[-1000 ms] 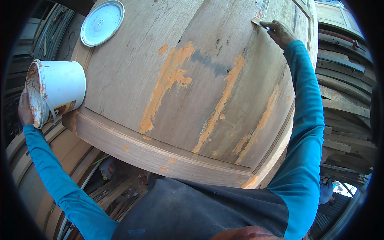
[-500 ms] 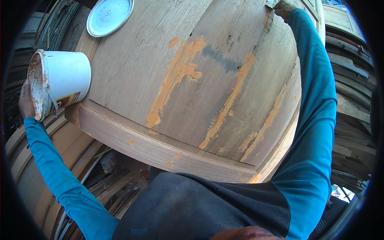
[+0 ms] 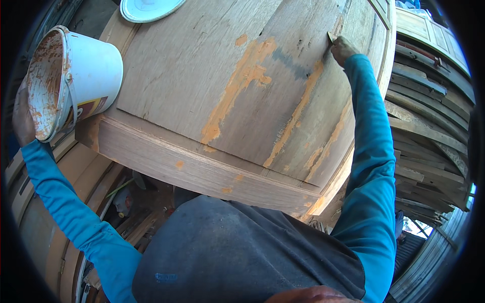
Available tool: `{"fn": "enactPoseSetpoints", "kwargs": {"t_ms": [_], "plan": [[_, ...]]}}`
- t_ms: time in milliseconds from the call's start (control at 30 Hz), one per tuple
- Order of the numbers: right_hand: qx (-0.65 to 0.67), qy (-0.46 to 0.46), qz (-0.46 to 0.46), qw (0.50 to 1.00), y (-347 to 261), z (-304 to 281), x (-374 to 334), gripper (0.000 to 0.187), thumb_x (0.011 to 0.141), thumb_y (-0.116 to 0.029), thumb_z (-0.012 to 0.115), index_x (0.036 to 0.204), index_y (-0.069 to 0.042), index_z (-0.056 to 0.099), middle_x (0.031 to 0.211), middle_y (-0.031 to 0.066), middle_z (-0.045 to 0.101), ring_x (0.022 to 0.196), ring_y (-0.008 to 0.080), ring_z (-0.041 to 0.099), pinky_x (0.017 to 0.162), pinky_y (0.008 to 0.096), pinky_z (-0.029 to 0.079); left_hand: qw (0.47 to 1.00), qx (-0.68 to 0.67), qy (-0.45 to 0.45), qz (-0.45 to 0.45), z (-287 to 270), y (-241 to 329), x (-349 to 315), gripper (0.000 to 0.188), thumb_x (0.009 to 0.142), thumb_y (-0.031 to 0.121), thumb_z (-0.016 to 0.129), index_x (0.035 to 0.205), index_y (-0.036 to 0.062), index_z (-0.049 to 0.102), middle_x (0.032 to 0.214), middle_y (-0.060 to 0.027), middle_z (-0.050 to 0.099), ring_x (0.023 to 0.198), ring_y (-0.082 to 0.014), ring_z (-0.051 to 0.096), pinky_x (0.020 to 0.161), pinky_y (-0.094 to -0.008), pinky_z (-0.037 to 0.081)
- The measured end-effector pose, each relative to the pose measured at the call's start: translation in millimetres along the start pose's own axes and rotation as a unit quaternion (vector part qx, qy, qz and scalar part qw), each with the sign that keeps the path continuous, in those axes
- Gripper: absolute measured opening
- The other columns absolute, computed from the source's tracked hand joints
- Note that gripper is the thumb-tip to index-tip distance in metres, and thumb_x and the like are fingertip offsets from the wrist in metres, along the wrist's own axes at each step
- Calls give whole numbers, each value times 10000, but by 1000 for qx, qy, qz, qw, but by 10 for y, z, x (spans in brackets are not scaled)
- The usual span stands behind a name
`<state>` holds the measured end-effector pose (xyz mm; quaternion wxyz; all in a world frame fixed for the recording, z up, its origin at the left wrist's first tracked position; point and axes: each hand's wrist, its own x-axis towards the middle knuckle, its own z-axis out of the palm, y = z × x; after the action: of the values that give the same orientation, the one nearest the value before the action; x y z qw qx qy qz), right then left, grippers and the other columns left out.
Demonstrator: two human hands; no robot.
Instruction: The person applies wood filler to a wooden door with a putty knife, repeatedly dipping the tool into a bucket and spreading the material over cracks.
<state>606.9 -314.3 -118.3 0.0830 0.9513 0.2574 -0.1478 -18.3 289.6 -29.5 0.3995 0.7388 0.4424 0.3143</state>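
Note:
My left hand (image 3: 22, 113) grips a white plastic bucket (image 3: 96, 65) from its left side, tilted so its mouth faces left. Reddish-orange filler is smeared over the inside wall. In my right hand (image 3: 344, 49) is a putty knife (image 3: 332, 37), its blade pointing up and left over the wooden panel door (image 3: 172, 86). Streaks of orange filler (image 3: 237, 83) run along the door's grain, with a dark grey patch between two of them. Smaller dabs mark the near rail. My right fingers are closed round the knife; the left fingers are partly hidden behind the bucket.
A white round lid (image 3: 150, 7) lies on the door's far left. Stacked timber boards (image 3: 429, 126) fill the right side. More curved wooden pieces (image 3: 76, 187) stand at the lower left, below the door's near edge.
My right hand has come nearer with the putty knife and shifted slightly left. The bucket is turned a little more, showing more of its inside. The whole view has shifted too.

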Motion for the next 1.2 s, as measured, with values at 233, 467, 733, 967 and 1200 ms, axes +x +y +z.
{"fn": "enactPoseSetpoints", "kwargs": {"t_ms": [233, 467, 733, 967, 1200], "plan": [[-28, -68, -42, 996, -600, -248, -1180, 359, 964, -202, 557, 1257, -59, 709, 1152, 274, 695, 1097, 435, 663, 970, 494, 512, 951, -303, -41, -52, 627, 792, -643, 452, 1065, 143, 471, 1460, -75, 494, 1463, -169, 565, 1353, -231, 536, 1173, -345, 375], [277, 133, -206, 929, -2698, -1663, -2385, 384, 981, -87, 598, 1354, -23, 661, 815, 54, 590, 681, 115, 533, 664, 290, 469, 960, -274, -52, 37, 854, 1202, -1104, 425, 1064, 110, 439, 1447, -49, 535, 1347, -154, 648, 1245, -195, 604, 1090, -326, 456], [38, 26, -457, 888, -4469, -1433, -2342, 408, 899, -31, 568, 1302, -18, 633, 946, 213, 694, 858, 382, 695, 760, 484, 569, 969, -114, -61, 212, 806, 1322, -1554, 486, 1038, 69, 365, 1496, -61, 465, 1467, -231, 550, 1364, -316, 535, 1155, -419, 410], [12, 52, -459, 887, -4952, -812, -2130, 261, 912, -163, 644, 1131, -79, 759, 1152, 146, 736, 1086, 327, 698, 942, 437, 563, 953, -79, -100, 275, 914, 1443, -2002, 552, 986, 31, 392, 1525, -93, 392, 1520, -289, 459, 1436, -440, 431, 1203, -531, 334], [179, -7, -525, 832, -4680, -586, -2349, 247, 934, -192, 610, 1074, -62, 767, 1072, 194, 751, 1010, 362, 717, 911, 459, 565, 947, -45, -112, 298, 986, 1493, -2087, 569, 996, 37, 377, 1555, -66, 356, 1567, -256, 427, 1467, -391, 410, 1223, -494, 313]]}}
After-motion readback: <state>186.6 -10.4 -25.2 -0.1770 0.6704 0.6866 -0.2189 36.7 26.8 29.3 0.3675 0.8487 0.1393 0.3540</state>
